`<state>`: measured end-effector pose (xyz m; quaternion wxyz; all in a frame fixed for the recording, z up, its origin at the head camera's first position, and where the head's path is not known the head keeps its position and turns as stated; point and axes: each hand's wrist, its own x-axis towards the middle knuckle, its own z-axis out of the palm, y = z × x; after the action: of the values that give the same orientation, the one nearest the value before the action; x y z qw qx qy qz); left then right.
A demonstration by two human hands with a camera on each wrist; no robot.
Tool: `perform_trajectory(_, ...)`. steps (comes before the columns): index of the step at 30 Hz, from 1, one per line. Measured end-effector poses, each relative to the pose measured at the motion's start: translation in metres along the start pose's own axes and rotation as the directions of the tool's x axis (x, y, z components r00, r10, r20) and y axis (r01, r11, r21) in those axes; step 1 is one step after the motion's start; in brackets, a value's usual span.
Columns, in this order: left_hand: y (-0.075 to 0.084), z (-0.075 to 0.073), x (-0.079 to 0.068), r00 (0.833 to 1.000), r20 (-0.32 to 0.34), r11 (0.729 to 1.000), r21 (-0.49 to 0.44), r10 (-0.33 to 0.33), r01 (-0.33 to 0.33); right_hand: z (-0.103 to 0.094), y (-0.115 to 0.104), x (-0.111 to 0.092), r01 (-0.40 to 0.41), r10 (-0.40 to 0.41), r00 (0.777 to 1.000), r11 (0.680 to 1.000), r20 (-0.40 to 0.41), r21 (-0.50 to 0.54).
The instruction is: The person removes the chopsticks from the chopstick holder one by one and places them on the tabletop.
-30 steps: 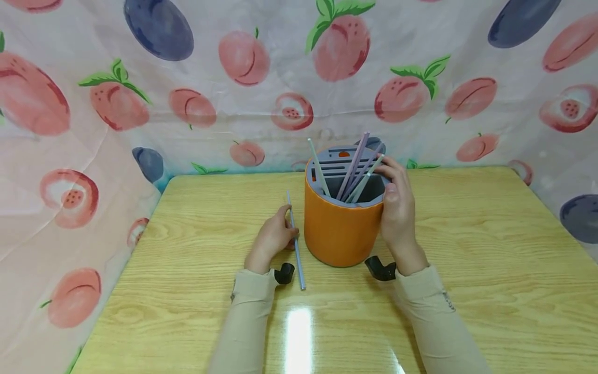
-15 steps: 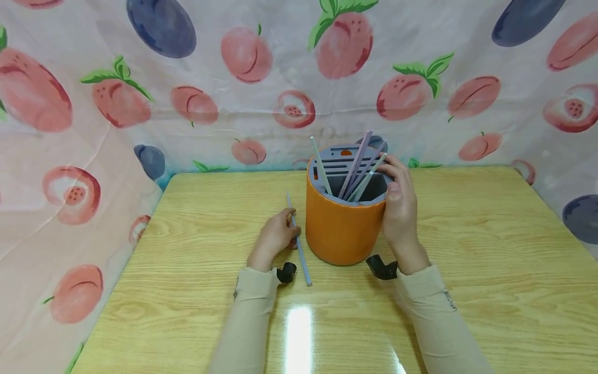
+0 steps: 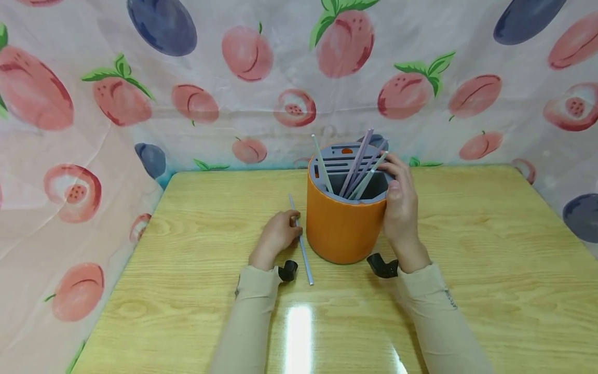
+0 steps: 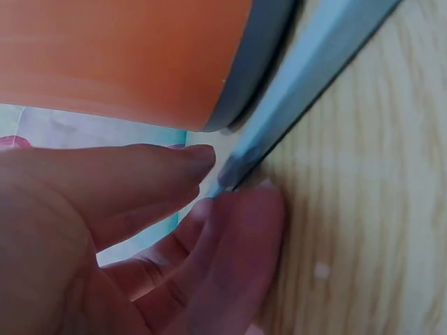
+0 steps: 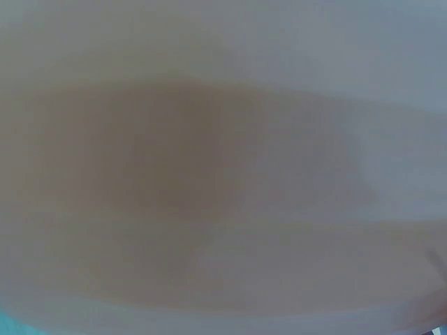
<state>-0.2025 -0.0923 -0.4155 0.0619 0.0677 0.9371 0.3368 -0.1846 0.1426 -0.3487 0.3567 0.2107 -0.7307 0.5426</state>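
In the head view, a thin blue-grey chopstick (image 3: 306,259) lies slantwise on the table, left of an orange knife and utensil holder (image 3: 345,228). My left hand (image 3: 277,234) pinches it near its middle; the left wrist view has thumb and fingertips on either side of the chopstick (image 4: 307,84), low over the wood. The holder stands upright, its grey top cut with slots and one larger opening. Several pale green and purple chopsticks (image 3: 357,163) lean in that opening. My right hand (image 3: 403,213) grips the holder's right side, thumb at the rim and fingers toward the back.
The wood-grain table (image 3: 187,291) ends at a fruit-print cloth (image 3: 196,140) behind and at the left. Black wrist mounts (image 3: 383,266) sit at both cuffs. A pale blur fills the right wrist view.
My left hand has shifted slightly right, toward the holder. The chopstick's near end has swung a little to the right. My right hand keeps its hold on the holder.
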Motion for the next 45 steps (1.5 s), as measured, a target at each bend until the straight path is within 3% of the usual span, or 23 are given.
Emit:
perform_trajectory(6, 0.004, -0.005, -0.003, 0.999, -0.014, 0.998, -0.045, -0.041, 0.04, -0.001, 0.0, -0.001, -0.006, 0.006, 1.0, 1.0, -0.001, -0.002)
perform_trajectory(9, 0.009, -0.011, -0.004, 0.998, -0.055, 0.998, -0.061, -0.034, 0.03, -0.001, 0.0, -0.001, -0.002, 0.002, 1.0, 1.0, 0.001, 0.002)
perform_trajectory(17, 0.033, -0.028, -0.011, 0.981, -0.18, 0.978, -0.18, 0.075, -0.108, 0.0, 0.003, 0.0, 0.019, -0.02, 1.0, 1.0, -0.018, -0.006)
perform_trajectory(24, 0.051, -0.042, -0.022, 0.953, -0.269, 0.956, -0.214, 0.141, -0.201, 0.001, -0.021, 0.005, 0.021, -0.021, 1.0, 1.0, -0.018, 0.014)
perform_trajectory(29, 0.06, -0.047, -0.028, 0.911, -0.357, 0.924, -0.233, 0.207, -0.302, -0.001, 0.0, 0.001, 0.011, -0.011, 1.0, 1.0, -0.011, 0.0)
perform_trajectory(37, 0.073, -0.051, -0.037, 0.794, -0.502, 0.875, -0.136, 0.343, -0.464, -0.002, 0.003, -0.001, 0.005, -0.005, 1.0, 1.0, 0.001, 0.003)
perform_trajectory(41, 0.077, -0.051, -0.038, 0.753, -0.535, 0.826, -0.167, 0.383, -0.538, -0.002, 0.002, 0.001, 0.018, -0.018, 1.0, 1.0, -0.006, 0.006)
perform_trajectory(45, 0.081, -0.051, -0.039, 0.724, -0.543, 0.786, -0.175, 0.425, -0.593, -0.001, 0.002, 0.001, 0.017, -0.017, 1.0, 1.0, -0.003, 0.005)
